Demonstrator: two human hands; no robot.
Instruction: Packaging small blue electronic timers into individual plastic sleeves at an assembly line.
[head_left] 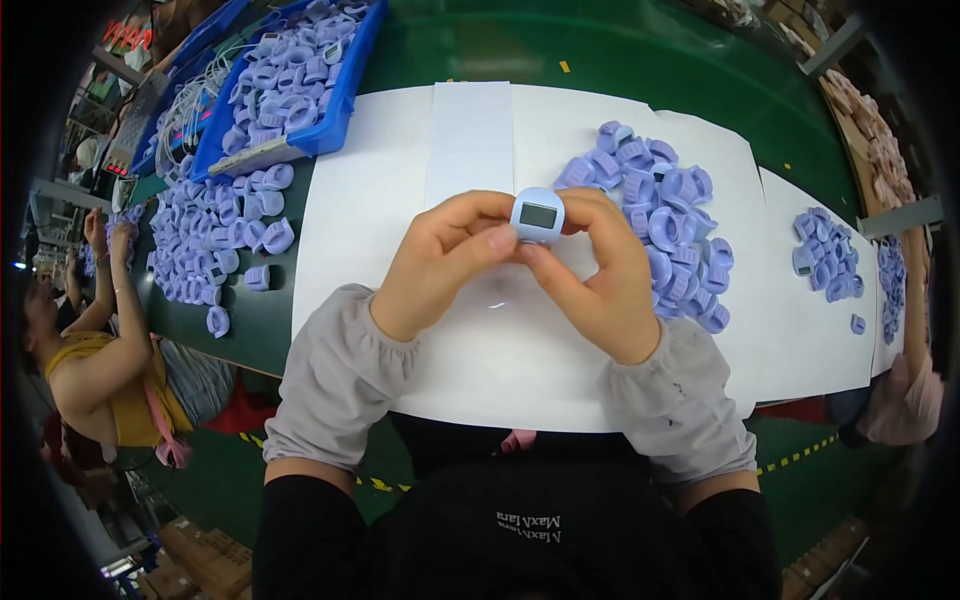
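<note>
Left hand and right hand both pinch one smooth, rounded lavender plastic device with a dark rectangular screen, held above the white paper sheet; a heap of ring-shaped lavender parts, too many to count, lies just right

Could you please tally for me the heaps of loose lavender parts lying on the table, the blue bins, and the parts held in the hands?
Heaps of loose lavender parts: 3, a left heap, a middle heap and a right heap
Blue bins: 1
Lavender part with a small screen, held by the left hand and right hand: 1
Total: 5
</note>
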